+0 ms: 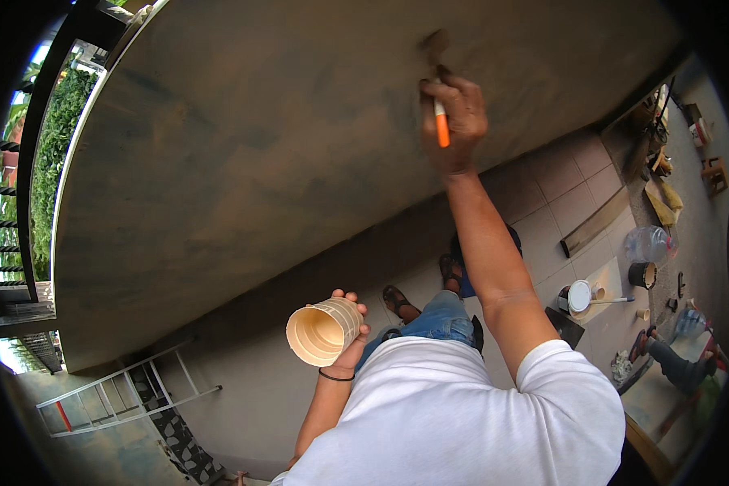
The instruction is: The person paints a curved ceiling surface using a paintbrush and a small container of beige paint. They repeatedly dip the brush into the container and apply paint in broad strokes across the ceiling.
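White shirt (445,405) | your left grip (353,350) is holding cup (344,320), right grip (459,112) brush (441,128) | cup tipping could be making spills

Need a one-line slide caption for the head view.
Right hand holds an orange-ended brush up at the wall; left hand holds a cream cup.

Porch-like work area, tiled floor (577,164), metal ladder (138,412), white tub (577,297), dark railing (31,154), green hedge (61,121) outside

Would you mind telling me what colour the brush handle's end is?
The handle's end is orange, clearest in the head view.
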`<state>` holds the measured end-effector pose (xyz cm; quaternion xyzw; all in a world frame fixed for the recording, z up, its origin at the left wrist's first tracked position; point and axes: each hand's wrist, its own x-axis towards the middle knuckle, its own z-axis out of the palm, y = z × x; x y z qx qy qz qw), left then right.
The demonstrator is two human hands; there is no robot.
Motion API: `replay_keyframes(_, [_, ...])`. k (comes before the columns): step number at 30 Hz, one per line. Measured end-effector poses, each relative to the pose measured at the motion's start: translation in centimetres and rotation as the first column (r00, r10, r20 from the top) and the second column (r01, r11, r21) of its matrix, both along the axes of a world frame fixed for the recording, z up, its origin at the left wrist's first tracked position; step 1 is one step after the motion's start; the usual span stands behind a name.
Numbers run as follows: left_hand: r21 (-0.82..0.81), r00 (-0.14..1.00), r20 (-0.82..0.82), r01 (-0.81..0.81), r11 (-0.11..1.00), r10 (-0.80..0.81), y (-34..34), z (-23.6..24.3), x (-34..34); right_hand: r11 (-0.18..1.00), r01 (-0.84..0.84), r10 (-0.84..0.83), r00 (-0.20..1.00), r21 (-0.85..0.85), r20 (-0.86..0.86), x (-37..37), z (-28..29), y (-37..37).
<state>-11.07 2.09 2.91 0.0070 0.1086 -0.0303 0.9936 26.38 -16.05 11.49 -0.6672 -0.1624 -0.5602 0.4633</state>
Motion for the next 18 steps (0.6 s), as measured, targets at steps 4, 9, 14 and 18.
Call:
replay_keyframes(4, [0.014,0.999,-0.015,0.048,0.999,-0.048,1.6,0.3,-0.5,0.833,-0.51,0.508,0.859,-0.215,-0.066,-7.6,-3.3,9.6])
replay_keyframes(9, [0.016,0.999,0.012,0.041,0.999,-0.041,4.0,1.3,-1.9,0.788,-0.611,0.614,0.775,0.07,-0.149,-5.9,-1.2,7.0])
replay_keyframes(14, [0.001,1.0,0.024,0.016,1.0,-0.016,5.1,0.0,-3.2,0.925,-0.058,0.066,0.998,0.376,-0.009,1.3,0.5,-1.4])
replay_keyframes(18, [-0.012,0.999,-0.022,0.032,0.999,-0.032,5.0,-1.5,-3.4,0.992,-0.07,0.07,0.998,0.109,0.005,-2.5,0.6,5.7])
